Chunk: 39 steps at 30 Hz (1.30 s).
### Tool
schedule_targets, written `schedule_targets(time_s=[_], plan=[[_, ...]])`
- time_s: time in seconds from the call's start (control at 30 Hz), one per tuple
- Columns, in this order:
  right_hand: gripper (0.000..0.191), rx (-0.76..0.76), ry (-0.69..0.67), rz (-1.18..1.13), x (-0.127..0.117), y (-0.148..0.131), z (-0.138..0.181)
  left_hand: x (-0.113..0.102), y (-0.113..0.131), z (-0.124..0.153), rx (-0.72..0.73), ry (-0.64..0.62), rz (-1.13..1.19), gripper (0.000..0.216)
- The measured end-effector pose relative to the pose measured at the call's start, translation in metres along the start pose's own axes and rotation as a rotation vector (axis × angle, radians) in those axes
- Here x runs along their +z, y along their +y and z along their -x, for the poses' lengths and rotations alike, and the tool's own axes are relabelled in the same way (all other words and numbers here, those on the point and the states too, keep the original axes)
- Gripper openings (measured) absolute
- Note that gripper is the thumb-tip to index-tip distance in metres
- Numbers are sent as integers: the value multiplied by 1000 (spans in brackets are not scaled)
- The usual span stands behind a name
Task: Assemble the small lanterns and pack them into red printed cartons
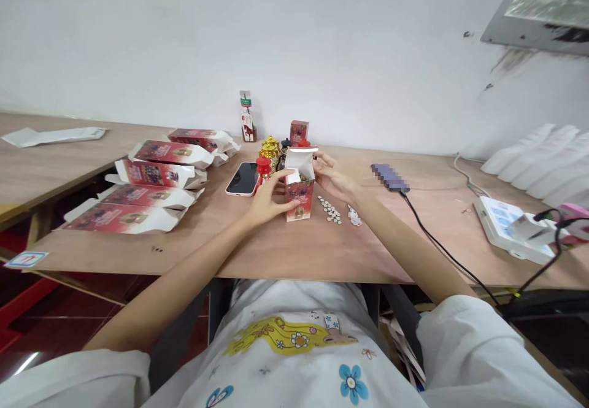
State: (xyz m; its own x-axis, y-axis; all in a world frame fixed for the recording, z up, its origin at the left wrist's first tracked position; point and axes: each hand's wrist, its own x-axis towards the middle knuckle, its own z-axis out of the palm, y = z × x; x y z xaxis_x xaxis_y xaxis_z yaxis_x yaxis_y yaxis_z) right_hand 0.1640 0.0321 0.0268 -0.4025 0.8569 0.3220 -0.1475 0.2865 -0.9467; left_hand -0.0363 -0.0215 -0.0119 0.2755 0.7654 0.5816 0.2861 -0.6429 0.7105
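Note:
A small red printed carton (299, 205) stands upright on the table with its white top flap (302, 160) raised. My left hand (267, 200) is closed round its left side, with the thumb across the front. At the upper right edge, the fingers of my right hand (332, 173) grip the raised flap. What lies inside the carton is mostly hidden. Just behind and left stand small lantern-shaped pieces: a red one (263, 167), gold ones (269, 150) and a dark one (286, 144). Small white round pieces (329, 210) lie scattered to the right, beside a little clump of white pieces (354, 216).
Several unfilled-looking red cartons (138, 193) lie at left. A phone (243, 178) rests near my left hand; a closed red box (299, 130) and a small bottle (247, 119) stand behind. A cabled device (390, 178), power strip (510, 227) and white stacked forms (543, 159) occupy the right.

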Motion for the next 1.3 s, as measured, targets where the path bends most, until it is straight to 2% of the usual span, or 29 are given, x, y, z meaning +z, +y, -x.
schedule_targets(time_s=[0.23,0.4,0.5,0.6,0.73,0.83,0.97,1.1,1.17,1.23,1.3], plan=[[66,84,-48,-43,2,8,5,-8,4,-4,-51,-86,-17,92],[69,106,-53,1,11,4,7,-10,6,-6,-9,-95,-96,101],[71,35,-48,58,17,-8,7,-7,6,-5,-2,-103,-102,104],[69,-102,-97,122,19,-21,10,-2,4,-2,-15,-54,-24,110],[50,-207,-209,221,17,-30,19,7,-1,1,-82,7,166,120],[37,-302,-197,340,17,-29,24,10,-6,1,-134,-25,207,112],[37,-386,-130,554,20,-21,31,13,-14,2,-137,-46,172,86],[35,-410,-161,694,20,-17,43,15,-23,4,-127,-163,114,73],[42,-387,-172,731,15,-21,48,15,-26,5,-77,-217,-7,80],[60,-333,-177,746,1,-32,51,16,-27,6,-31,-272,-216,89],[80,-247,-158,720,-20,-49,49,18,-29,8,-21,-340,-419,90]])
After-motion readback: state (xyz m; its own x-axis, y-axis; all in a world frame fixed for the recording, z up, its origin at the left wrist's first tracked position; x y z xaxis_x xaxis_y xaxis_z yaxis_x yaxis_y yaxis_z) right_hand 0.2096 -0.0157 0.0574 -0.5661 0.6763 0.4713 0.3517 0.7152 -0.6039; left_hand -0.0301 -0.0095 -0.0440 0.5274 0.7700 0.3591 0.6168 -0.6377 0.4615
